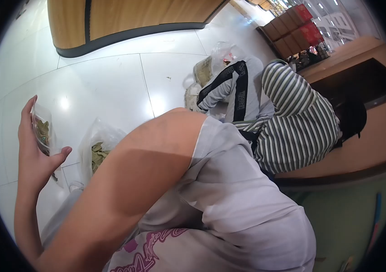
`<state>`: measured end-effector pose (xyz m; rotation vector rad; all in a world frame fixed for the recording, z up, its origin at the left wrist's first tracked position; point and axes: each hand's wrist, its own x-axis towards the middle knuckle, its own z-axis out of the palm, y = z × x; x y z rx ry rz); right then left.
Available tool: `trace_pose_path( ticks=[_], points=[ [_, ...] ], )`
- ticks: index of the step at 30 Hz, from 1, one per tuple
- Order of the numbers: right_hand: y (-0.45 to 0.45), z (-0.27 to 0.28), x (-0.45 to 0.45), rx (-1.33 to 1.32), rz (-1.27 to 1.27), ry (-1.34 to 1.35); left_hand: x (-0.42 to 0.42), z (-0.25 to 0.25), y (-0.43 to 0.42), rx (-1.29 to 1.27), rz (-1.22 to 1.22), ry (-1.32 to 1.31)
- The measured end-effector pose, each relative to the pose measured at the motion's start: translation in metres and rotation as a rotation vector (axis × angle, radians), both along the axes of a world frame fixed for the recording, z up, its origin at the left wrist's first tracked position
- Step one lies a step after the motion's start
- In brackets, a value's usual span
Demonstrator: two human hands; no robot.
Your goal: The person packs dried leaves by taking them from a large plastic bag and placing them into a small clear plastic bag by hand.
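My left hand (39, 145) is at the far left, with its thumb and fingers spread wide apart in a curved shape. In the gap between them shows a clear plastic bag (43, 131) with dry leaves and some reddish bits. Whether my fingers touch this bag I cannot tell. To the right of the hand, a second clear bag (98, 152) of dry greenish leaves is on the floor, partly hidden by my bare upper arm. My right hand is out of view.
A person in a striped top (297, 122) crouches at the right, near more plastic bags (222, 52). A wooden counter (129, 18) stands on the white tiled floor (107, 84). Brown and red boxes (292, 29) are stacked at the upper right, beside a wooden cabinet (365, 131).
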<state>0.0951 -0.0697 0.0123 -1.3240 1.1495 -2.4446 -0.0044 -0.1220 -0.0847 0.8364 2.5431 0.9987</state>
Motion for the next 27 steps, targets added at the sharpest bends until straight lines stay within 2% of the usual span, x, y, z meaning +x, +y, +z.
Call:
trace_pose_path(
  ticks=[6, 16, 20, 22, 27],
  points=[
    [-0.011, -0.016, -0.012, -0.017, 0.022, 0.036, -0.015, -0.021, -0.003, 0.032, -0.044, 0.07],
    [-0.041, -0.033, -0.009, -0.037, 0.056, 0.09, -0.001, -0.025, -0.017, 0.075, -0.031, 0.124],
    [-0.051, -0.032, -0.014, -0.036, 0.054, 0.124, 0.003, -0.015, -0.023, 0.06, 0.001, 0.096],
    [-0.082, -0.017, -0.015, -0.032, 0.057, 0.169, 0.007, 0.011, -0.058, 0.065, 0.005, 0.092],
    [-0.082, -0.017, -0.007, -0.023, 0.028, 0.226, 0.022, 0.017, -0.054, 0.098, 0.024, 0.128]
  ],
)
